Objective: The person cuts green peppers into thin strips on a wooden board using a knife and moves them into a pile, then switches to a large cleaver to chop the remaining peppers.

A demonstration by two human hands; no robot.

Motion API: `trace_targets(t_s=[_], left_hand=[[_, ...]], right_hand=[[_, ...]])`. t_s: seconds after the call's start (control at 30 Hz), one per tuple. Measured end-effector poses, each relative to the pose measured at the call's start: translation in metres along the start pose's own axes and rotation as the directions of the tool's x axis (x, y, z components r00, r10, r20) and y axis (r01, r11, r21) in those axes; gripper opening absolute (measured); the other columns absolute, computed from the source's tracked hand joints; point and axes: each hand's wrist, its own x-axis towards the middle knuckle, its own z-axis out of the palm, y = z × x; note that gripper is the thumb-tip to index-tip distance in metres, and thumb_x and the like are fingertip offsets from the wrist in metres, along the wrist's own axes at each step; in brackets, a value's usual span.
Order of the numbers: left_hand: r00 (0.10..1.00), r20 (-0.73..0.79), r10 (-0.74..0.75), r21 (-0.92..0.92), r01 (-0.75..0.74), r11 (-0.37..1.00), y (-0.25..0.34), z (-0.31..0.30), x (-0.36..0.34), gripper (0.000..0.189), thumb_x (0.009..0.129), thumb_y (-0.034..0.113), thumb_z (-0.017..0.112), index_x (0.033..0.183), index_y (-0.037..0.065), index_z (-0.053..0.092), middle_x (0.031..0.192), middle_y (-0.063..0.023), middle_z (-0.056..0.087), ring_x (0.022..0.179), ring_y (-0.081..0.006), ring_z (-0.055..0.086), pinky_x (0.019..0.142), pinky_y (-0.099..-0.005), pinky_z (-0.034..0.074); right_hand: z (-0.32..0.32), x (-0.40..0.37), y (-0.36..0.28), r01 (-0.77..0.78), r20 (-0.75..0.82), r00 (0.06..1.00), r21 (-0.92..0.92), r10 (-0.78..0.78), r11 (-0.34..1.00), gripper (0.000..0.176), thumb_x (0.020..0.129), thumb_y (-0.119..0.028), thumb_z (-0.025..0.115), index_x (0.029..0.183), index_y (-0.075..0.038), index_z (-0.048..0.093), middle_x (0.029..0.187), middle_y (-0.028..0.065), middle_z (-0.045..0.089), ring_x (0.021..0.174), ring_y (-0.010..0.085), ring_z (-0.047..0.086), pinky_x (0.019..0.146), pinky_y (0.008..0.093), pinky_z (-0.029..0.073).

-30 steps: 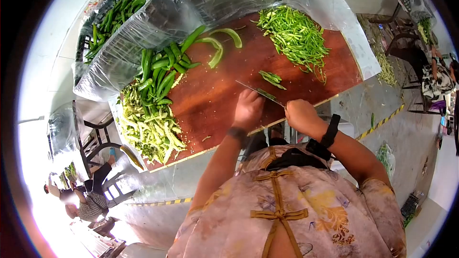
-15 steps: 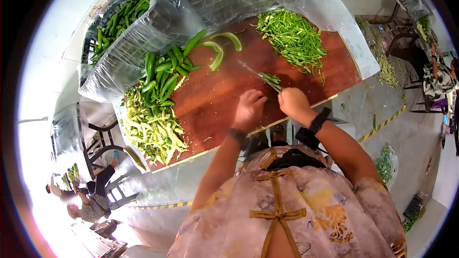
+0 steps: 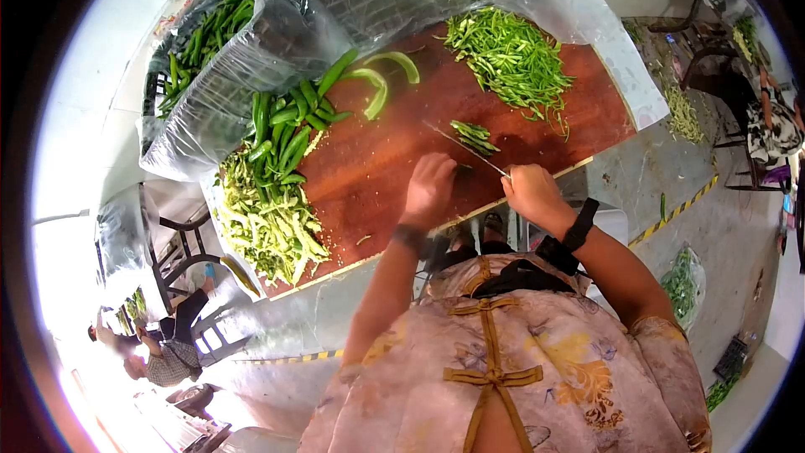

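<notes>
My right hand [image 3: 534,193] is closed round the handle of a knife [image 3: 463,147], whose thin blade points away to the upper left, just over the board. Beyond the blade lies a small bundle of cut green pepper strips [image 3: 475,136]. My left hand [image 3: 430,189], slightly blurred, has its fingers curled at the board's near side. A dark green pepper piece [image 3: 463,168] shows at its fingertips, mostly hidden. Two pale green pepper halves [image 3: 376,94] lie farther off. Whole green peppers [image 3: 289,130] are piled at the left, and a heap of shredded pepper [image 3: 511,63] lies at the far right.
Pale pepper cores and scraps [image 3: 272,222] cover the red-brown board's [image 3: 360,193] left end. Plastic-lined crates [image 3: 277,59] stand along the far side, one holding peppers. Other people [image 3: 168,356] sit left and right. A bag of greens [image 3: 683,285] lies on the floor.
My right hand and the knife have shifted right and slightly toward me, away from the cut strips, which now lie on the board beyond the blade. My left hand has moved slightly left.
</notes>
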Motion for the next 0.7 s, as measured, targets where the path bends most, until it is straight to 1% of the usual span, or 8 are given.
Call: trace_targets(t_s=[0.07,0.1,0.17,0.2,0.27,0.37,0.5,0.7], left_hand=[[0.976,0.121,0.183,0.103,-0.195,0.975,0.007,-0.008,0.015,0.018,0.070,0.005,0.056,0.087,0.003,0.061,0.098,-0.0122,0.057,0.098,-0.0320,0.053,0.082,-0.0416,0.044],[0.976,0.121,0.182,0.103,-0.194,0.976,0.010,-0.011,0.016,0.018,0.070,0.005,0.056,0.087,0.003,0.061,0.098,-0.0122,0.057,0.098,-0.0320,0.053,0.082,-0.0416,0.044],[0.938,0.327,0.116,0.257,-0.206,0.944,0.016,-0.018,0.018,0.025,0.068,0.007,0.056,0.092,0.003,0.062,0.100,-0.0117,0.057,0.101,-0.0318,0.052,0.084,-0.0423,0.044],[0.938,0.328,0.116,0.261,-0.207,0.943,0.016,-0.017,0.013,0.025,0.068,0.007,0.056,0.092,0.003,0.062,0.100,-0.0117,0.057,0.101,-0.0318,0.052,0.084,-0.0423,0.044],[0.976,0.159,0.149,0.259,-0.187,0.948,0.016,-0.012,0.005,0.029,0.067,0.008,0.056,0.095,0.003,0.062,0.101,-0.0103,0.057,0.103,-0.0312,0.052,0.086,-0.0421,0.044],[0.980,0.146,0.136,0.177,-0.161,0.971,0.010,-0.007,0.000,0.029,0.068,0.008,0.056,0.096,0.003,0.063,0.101,-0.0091,0.058,0.103,-0.0310,0.052,0.087,-0.0421,0.043],[0.984,0.123,0.128,0.189,-0.150,0.970,0.007,-0.005,-0.002,0.028,0.068,0.006,0.055,0.095,0.003,0.063,0.103,-0.0092,0.058,0.105,-0.0315,0.052,0.088,-0.0419,0.044],[0.987,0.115,0.109,0.107,-0.121,0.987,0.004,-0.001,0.006,0.025,0.068,0.001,0.055,0.092,0.004,0.063,0.101,-0.0095,0.059,0.103,-0.0315,0.053,0.086,-0.0404,0.045]], right_hand=[[-0.002,0.001,0.000,0.009,0.010,1.000,-0.002,-0.009,1.000,0.019,0.083,-0.015,0.056,0.074,0.002,0.058,0.069,0.0233,0.059,0.070,0.0418,0.058,0.064,0.0502,0.045],[-0.003,0.001,-0.001,0.019,0.020,1.000,-0.002,-0.019,1.000,0.019,0.083,-0.015,0.056,0.074,0.002,0.058,0.069,0.0232,0.059,0.070,0.0417,0.058,0.065,0.0502,0.045],[-0.002,0.000,-0.003,0.021,0.018,1.000,-0.005,-0.021,1.000,0.018,0.082,-0.015,0.056,0.074,0.001,0.057,0.069,0.0231,0.059,0.070,0.0415,0.058,0.065,0.0501,0.045],[-0.001,0.000,-0.003,0.023,0.012,1.000,-0.011,-0.023,1.000,0.018,0.082,-0.015,0.056,0.074,0.001,0.057,0.068,0.0229,0.059,0.070,0.0412,0.058,0.065,0.0501,0.045],[0.000,-0.001,-0.006,0.036,0.011,0.999,-0.019,-0.035,0.999,0.018,0.082,-0.015,0.056,0.074,0.001,0.058,0.068,0.0226,0.059,0.070,0.0412,0.058,0.065,0.0500,0.046],[0.004,-0.004,-0.009,0.054,0.028,0.998,-0.025,-0.053,0.998,0.018,0.081,-0.015,0.057,0.075,0.001,0.058,0.068,0.0221,0.059,0.069,0.0413,0.058,0.065,0.0500,0.046],[0.011,-0.004,-0.007,0.092,0.027,0.995,-0.030,-0.091,0.995,0.018,0.080,-0.015,0.057,0.075,0.002,0.057,0.067,0.0221,0.059,0.067,0.0417,0.059,0.062,0.0500,0.047],[0.008,-0.005,-0.013,0.089,0.070,0.994,-0.030,-0.087,0.996,0.017,0.080,-0.013,0.056,0.074,0.002,0.057,0.066,0.0229,0.059,0.066,0.0413,0.059,0.062,0.0496,0.048]])
